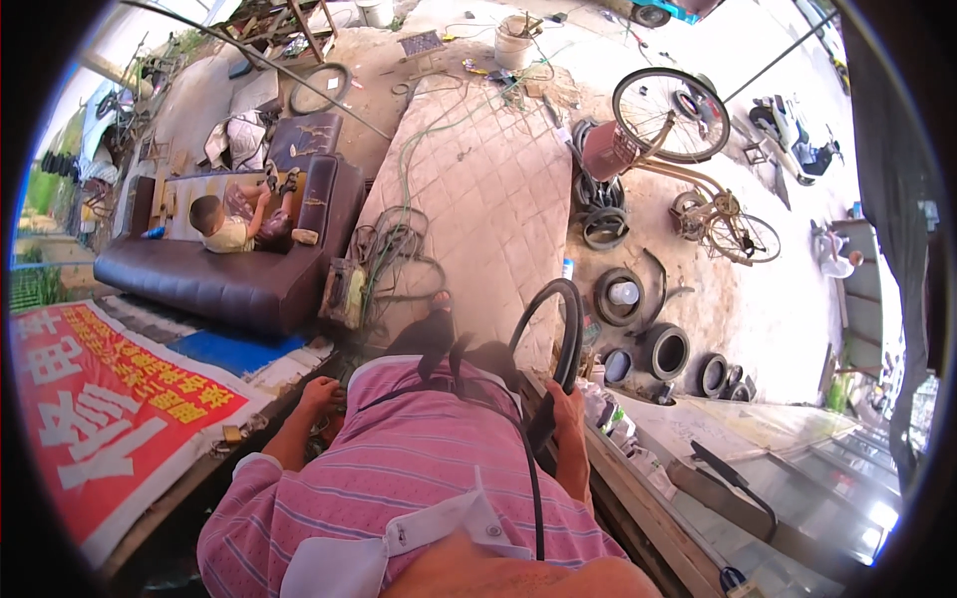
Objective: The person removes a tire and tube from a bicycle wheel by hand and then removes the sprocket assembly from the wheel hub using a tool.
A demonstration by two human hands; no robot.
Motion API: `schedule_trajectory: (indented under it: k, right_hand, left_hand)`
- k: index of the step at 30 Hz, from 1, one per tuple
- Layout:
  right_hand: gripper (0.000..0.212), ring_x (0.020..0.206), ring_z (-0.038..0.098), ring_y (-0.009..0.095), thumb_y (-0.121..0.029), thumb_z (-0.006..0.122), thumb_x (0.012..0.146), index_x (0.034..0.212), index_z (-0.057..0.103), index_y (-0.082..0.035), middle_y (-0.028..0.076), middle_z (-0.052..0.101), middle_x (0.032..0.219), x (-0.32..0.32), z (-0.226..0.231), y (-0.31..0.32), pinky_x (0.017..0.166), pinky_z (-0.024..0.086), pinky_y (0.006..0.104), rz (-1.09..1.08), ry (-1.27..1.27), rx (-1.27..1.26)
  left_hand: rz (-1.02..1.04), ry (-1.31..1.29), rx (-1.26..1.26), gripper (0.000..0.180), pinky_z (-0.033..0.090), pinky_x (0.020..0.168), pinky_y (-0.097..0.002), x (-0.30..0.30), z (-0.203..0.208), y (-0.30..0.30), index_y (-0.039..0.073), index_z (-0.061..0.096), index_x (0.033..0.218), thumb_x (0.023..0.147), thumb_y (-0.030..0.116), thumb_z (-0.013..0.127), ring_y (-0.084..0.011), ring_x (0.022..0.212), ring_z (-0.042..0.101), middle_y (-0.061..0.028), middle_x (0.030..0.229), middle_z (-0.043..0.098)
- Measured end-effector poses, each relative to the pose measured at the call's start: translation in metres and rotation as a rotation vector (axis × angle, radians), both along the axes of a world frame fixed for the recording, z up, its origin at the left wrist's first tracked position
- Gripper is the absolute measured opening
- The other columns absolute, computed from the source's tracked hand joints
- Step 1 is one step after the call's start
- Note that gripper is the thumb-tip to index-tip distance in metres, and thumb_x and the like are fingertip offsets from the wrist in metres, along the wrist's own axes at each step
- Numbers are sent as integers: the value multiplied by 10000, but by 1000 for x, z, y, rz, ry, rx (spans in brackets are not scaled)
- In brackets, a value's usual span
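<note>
My right hand (566,407) is closed around the lower part of a black bicycle tyre (572,334), which stands upright just beyond my right knee. Low at my left side is my left hand (321,395), close to a dark ledge with a small brass-coloured padlock (232,434) on it. Its fingers are small and partly hidden, so their grip does not show. A thin black cord (533,468) runs down over my pink striped shirt.
A child sits on a brown sofa (209,274) at the left, behind a red printed banner (120,419). Hoses (404,239) coil on the paved floor. At the right lie several tyres (666,351), and a bicycle (688,189) stands with a bucket (513,45) farther back.
</note>
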State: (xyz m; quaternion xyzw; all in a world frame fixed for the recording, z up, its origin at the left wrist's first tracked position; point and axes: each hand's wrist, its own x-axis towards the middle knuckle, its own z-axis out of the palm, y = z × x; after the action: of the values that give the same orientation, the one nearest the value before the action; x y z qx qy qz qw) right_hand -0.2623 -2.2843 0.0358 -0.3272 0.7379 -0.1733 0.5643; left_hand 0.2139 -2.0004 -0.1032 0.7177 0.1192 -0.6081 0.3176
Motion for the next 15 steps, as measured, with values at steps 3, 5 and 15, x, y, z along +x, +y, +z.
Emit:
schedule_trajectory:
  k: [3, 5, 15]
  right_hand:
    - [378, 686, 571, 150, -308, 785, 813, 1014, 677, -7, 32, 612, 796, 21, 15, -19, 606, 458, 331, -147, -86, 46]
    - [392, 696, 581, 148, -325, 797, 805, 1003, 687, -6, 38, 624, 797, -5, -29, -20, 611, 461, 328, -45, 45, 23]
    - [332, 669, 568, 134, -336, 786, 817, 921, 675, -41, -6, 589, 752, -8, -73, -107, 594, 442, 294, -135, -32, 67]
  left_hand:
    - [21, 21, 43, 103, 424, 473, -290, 54, -15, -26, 81, 570, 1013, 949, 142, 622, -179, 583, 562, -66, 764, 572]
    - [-72, -106, 38, 152, 453, 494, -289, 73, -14, -70, 80, 590, 1060, 957, 187, 623, -180, 624, 611, -75, 822, 622]
    - [-176, -144, -125, 265, 520, 604, -292, 58, -23, -236, 70, 619, 1147, 962, 259, 631, -165, 737, 675, -72, 915, 691]
